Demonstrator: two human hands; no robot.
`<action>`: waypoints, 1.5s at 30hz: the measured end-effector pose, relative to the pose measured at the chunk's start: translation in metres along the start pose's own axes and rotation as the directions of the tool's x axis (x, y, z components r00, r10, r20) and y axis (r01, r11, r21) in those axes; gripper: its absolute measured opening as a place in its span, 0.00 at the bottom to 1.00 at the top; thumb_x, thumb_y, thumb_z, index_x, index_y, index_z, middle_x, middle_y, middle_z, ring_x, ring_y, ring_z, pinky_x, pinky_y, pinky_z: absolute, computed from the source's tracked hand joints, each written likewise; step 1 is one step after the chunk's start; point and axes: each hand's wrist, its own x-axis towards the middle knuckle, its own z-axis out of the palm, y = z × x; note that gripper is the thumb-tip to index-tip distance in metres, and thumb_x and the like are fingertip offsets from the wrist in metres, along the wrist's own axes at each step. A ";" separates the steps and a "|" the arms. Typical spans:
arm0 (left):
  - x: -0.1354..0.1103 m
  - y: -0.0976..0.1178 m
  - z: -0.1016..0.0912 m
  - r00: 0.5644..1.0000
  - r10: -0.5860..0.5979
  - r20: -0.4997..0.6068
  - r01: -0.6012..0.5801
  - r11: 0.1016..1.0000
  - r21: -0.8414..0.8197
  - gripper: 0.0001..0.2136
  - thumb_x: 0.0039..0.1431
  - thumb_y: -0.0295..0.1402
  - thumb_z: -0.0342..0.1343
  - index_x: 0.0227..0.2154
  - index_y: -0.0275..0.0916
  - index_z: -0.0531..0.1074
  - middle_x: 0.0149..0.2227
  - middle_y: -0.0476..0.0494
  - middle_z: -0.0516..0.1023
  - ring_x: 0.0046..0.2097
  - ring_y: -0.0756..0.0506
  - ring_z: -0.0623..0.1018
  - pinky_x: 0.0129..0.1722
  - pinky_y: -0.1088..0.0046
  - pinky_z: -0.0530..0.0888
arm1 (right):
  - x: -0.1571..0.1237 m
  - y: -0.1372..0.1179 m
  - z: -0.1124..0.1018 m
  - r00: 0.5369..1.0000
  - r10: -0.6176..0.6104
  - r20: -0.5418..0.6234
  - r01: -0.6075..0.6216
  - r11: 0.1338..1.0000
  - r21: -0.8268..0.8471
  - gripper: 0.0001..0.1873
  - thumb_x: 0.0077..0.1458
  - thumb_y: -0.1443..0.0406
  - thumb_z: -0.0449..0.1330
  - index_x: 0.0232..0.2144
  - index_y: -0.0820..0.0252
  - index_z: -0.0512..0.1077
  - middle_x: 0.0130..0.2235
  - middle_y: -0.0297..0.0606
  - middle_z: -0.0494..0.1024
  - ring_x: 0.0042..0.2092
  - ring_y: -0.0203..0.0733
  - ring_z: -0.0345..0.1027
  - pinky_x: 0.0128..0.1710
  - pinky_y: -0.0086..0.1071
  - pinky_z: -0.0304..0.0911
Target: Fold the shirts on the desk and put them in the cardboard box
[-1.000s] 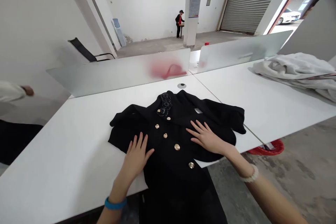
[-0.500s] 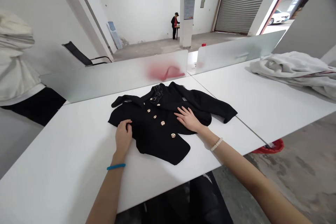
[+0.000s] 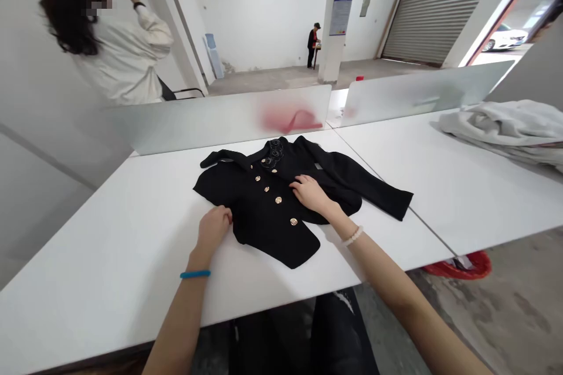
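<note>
A black jacket (image 3: 259, 211) with gold buttons and dark rosette trim near its collar lies front up on the white table (image 3: 176, 234). One sleeve stretches out to the right; the other is folded near the upper left. My left hand (image 3: 214, 226), with a blue band at its wrist, is closed at the jacket's left side edge, its fingertips curled against the cloth. On the right front panel rests my right hand (image 3: 310, 193), palm down with loosely bent fingers apart. A pale beaded bracelet (image 3: 353, 236) circles that wrist.
Frosted dividers (image 3: 229, 120) run along the table's back edge. A pile of white cloth (image 3: 505, 126) lies at the right. Below the table edge stands a red-lined bin (image 3: 477, 263). A person in white (image 3: 123, 58) stands beyond the divider; another person (image 3: 313, 45) is farther back.
My view has swung left, bringing a person in white into sight. My right hand's fingers have drawn in from a flatter spread. My left hand stays at the jacket's side edge.
</note>
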 end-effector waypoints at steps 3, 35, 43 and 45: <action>-0.021 0.003 0.003 0.998 0.006 0.057 0.000 0.995 -0.101 0.10 0.48 0.24 0.42 0.19 0.41 0.65 0.27 0.47 0.67 0.30 0.46 0.68 0.33 0.69 0.63 | 0.027 -0.021 -0.009 0.986 -0.120 0.115 0.113 0.991 0.067 0.21 0.64 0.65 0.46 0.57 0.57 0.66 0.59 0.42 0.65 0.60 0.47 0.57 0.57 0.38 0.53; -0.059 0.087 0.057 0.787 -0.617 0.015 0.521 0.651 -0.552 0.09 0.53 0.35 0.49 0.32 0.37 0.70 0.37 0.37 0.79 0.42 0.36 0.77 0.42 0.57 0.73 | 0.053 -0.035 -0.023 0.875 -0.232 0.424 0.148 0.964 0.222 0.30 0.58 0.62 0.56 0.62 0.56 0.57 0.60 0.51 0.62 0.56 0.55 0.64 0.50 0.41 0.64; -0.064 0.081 0.051 0.843 -0.537 0.006 0.397 0.615 -0.681 0.12 0.44 0.37 0.54 0.33 0.38 0.73 0.37 0.41 0.80 0.43 0.36 0.77 0.43 0.59 0.74 | 0.057 -0.026 -0.019 0.853 -0.211 0.477 0.079 0.956 0.281 0.27 0.58 0.58 0.55 0.58 0.59 0.61 0.55 0.50 0.69 0.53 0.56 0.67 0.46 0.43 0.65; -0.065 0.090 0.054 0.921 -0.365 0.139 0.367 0.685 -0.629 0.09 0.43 0.33 0.55 0.29 0.40 0.75 0.33 0.42 0.80 0.39 0.37 0.78 0.41 0.59 0.74 | 0.059 -0.025 -0.015 0.846 -0.240 0.477 0.096 0.947 0.306 0.26 0.58 0.58 0.56 0.58 0.58 0.62 0.55 0.49 0.70 0.53 0.55 0.67 0.47 0.42 0.65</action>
